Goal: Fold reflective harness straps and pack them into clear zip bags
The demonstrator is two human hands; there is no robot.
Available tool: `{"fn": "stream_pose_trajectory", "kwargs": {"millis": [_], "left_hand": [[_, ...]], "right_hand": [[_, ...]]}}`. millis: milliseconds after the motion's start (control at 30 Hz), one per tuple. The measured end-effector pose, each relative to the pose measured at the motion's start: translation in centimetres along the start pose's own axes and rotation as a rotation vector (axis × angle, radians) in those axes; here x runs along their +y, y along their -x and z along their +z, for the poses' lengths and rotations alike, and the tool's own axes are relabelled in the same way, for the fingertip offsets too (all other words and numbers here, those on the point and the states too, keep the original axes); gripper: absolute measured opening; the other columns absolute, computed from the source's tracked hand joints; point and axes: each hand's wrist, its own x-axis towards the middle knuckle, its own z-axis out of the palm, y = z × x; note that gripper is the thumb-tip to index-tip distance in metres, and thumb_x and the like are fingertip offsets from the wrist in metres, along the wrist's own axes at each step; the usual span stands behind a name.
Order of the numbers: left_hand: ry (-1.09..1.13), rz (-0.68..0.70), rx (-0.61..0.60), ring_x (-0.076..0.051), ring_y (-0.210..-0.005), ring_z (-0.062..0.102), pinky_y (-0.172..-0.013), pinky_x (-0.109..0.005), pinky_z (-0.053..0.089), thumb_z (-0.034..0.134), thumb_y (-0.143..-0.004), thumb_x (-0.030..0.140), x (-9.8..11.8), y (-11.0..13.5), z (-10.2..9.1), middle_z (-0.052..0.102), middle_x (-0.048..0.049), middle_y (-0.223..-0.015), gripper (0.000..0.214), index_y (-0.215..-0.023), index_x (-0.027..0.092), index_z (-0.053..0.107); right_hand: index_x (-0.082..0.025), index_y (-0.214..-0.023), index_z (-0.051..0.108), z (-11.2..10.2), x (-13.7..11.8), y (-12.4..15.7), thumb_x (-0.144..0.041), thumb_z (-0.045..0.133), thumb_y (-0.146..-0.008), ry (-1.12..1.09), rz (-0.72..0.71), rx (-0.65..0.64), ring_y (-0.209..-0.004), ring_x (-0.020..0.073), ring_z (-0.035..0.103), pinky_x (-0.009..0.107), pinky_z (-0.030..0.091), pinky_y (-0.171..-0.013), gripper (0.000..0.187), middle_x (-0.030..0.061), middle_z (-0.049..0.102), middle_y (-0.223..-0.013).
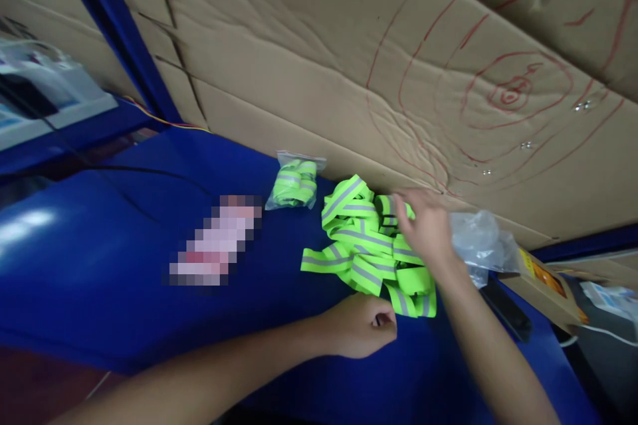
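Note:
A heap of neon-green reflective straps (366,237), each with a grey stripe, lies loose and tangled on the blue table. At its back right edge, my right hand (426,222) has its thumb and fingers closed on a rolled reflective strap (386,212); part of the roll is hidden by the hand. My left hand (361,327) is closed in a fist at the front of the heap, just above the table. A dark hollow shows between its curled fingers, and what it holds, if anything, is hidden. Left of the heap stands a clear zip bag (294,180) with rolled green straps inside.
A large cardboard sheet (299,80) with red drawn rings rises behind the blue table (124,239). Crumpled clear plastic bags (483,239), a dark phone-like slab (506,309) and a cardboard box (543,289) are at right. A pixelated patch covers something at left, near a black cable (149,168).

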Motion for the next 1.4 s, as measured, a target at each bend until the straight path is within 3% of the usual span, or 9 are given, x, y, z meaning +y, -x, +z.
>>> {"fn": "stream_pose_trajectory", "kwargs": {"millis": [167, 300, 500, 600, 667, 833, 1033, 1200, 1400], "left_hand": [[0.042, 0.001, -0.066, -0.011, -0.057, 0.056, -0.052, -0.02, 0.04, 0.057, -0.085, 0.021, -0.8, -0.3, 0.0, 0.063, 0.0009, -0.071, 0.01, -0.084, 0.016, 0.066], [0.169, 0.047, 0.037, -0.015, -0.066, 0.062, -0.052, -0.023, 0.045, 0.061, -0.09, 0.032, -1.3, -0.8, 0.6, 0.066, -0.0045, -0.089, 0.025, -0.108, 0.015, 0.062], [0.305, 0.21, 0.327, -0.02, -0.098, 0.068, -0.075, -0.027, 0.052, 0.068, -0.087, 0.028, -0.4, -1.3, -1.0, 0.067, -0.0102, -0.122, 0.052, -0.135, 0.02, 0.049], [0.074, 0.143, 0.381, -0.012, -0.066, 0.057, -0.061, -0.026, 0.041, 0.058, -0.092, 0.029, 0.3, -0.9, -1.9, 0.066, -0.0022, -0.086, 0.013, -0.098, 0.017, 0.06], [0.005, 0.152, 0.409, -0.011, -0.057, 0.048, -0.057, -0.026, 0.035, 0.056, -0.093, 0.031, 0.7, -0.5, -1.8, 0.054, 0.0013, -0.065, 0.024, -0.073, 0.018, 0.054], [0.441, 0.245, 0.183, -0.01, -0.059, 0.049, -0.051, -0.021, 0.038, 0.076, -0.077, 0.033, 1.1, 0.1, -0.2, 0.056, 0.0022, -0.072, 0.027, -0.091, 0.017, 0.06], [0.559, 0.145, 0.063, -0.016, -0.069, 0.062, -0.053, -0.023, 0.051, 0.08, -0.069, 0.037, 0.4, -0.7, -0.4, 0.064, -0.0036, -0.076, 0.035, -0.09, 0.013, 0.064], [0.594, 0.108, 0.176, -0.014, -0.057, 0.063, -0.054, -0.025, 0.054, 0.079, -0.075, 0.046, -0.8, -1.7, -0.4, 0.065, -0.0032, -0.066, 0.039, -0.086, 0.011, 0.066], [0.59, 0.04, 0.156, -0.017, -0.061, 0.069, -0.054, -0.028, 0.057, 0.083, -0.075, 0.057, -1.1, -1.6, 0.0, 0.07, -0.0049, -0.069, 0.05, -0.081, 0.015, 0.056]], "right_hand": [[-0.017, -0.155, 0.043, 6.0, -10.8, -6.0, -0.034, 0.066, -0.099, 0.032, -0.468, -0.258, -0.144, 0.0386, 0.044, 0.055, 0.031, -0.119, 0.063, 0.0176, 0.046, -0.159], [-0.016, -0.146, 0.052, 10.1, -13.5, -8.8, -0.018, 0.062, -0.099, -0.02, -0.419, -0.389, -0.145, 0.0356, 0.045, 0.055, 0.036, -0.118, 0.047, 0.0177, 0.049, -0.158], [-0.024, -0.151, 0.045, 5.4, -10.5, -9.7, -0.03, 0.031, -0.114, -0.231, -0.193, -0.196, -0.115, 0.0157, 0.066, 0.034, 0.052, -0.104, 0.041, 0.0021, 0.069, -0.136], [-0.02, -0.134, 0.062, 1.0, -7.1, -5.8, -0.045, 0.047, -0.108, -0.648, 0.111, 0.171, -0.096, 0.0155, 0.07, 0.03, 0.057, -0.089, 0.039, 0.0036, 0.074, -0.118], [-0.023, -0.122, 0.068, -1.3, -4.3, -1.3, -0.049, 0.068, -0.096, -0.965, 0.374, 0.284, -0.095, 0.0168, 0.072, 0.03, 0.059, -0.085, 0.037, 0.0016, 0.076, -0.112], [-0.023, -0.089, 0.077, -3.3, 2.4, 10.7, -0.04, 0.096, -0.058, -1.411, 0.994, 0.07, -0.057, 0.0173, 0.07, 0.027, 0.06, -0.057, 0.04, 0.0, 0.077, -0.075], [-0.023, -0.087, 0.08, -1.2, 5.7, 16.5, -0.042, 0.095, -0.055, -1.392, 1.192, 0.021, -0.06, 0.0235, 0.073, 0.033, 0.06, -0.058, 0.04, 0.0039, 0.079, -0.075], [-0.024, -0.116, 0.075, 0.4, 6.0, 17.0, -0.055, 0.084, -0.077, -1.166, 1.002, 0.048, -0.099, 0.0256, 0.073, 0.037, 0.057, -0.089, 0.051, 0.0073, 0.078, -0.11], [-0.02, -0.108, 0.068, -1.4, 4.6, 18.1, -0.025, 0.068, -0.094, -0.471, 0.457, 0.59, -0.093, 0.0199, 0.065, 0.036, 0.051, -0.085, 0.015, 0.006, 0.068, -0.1]]}}
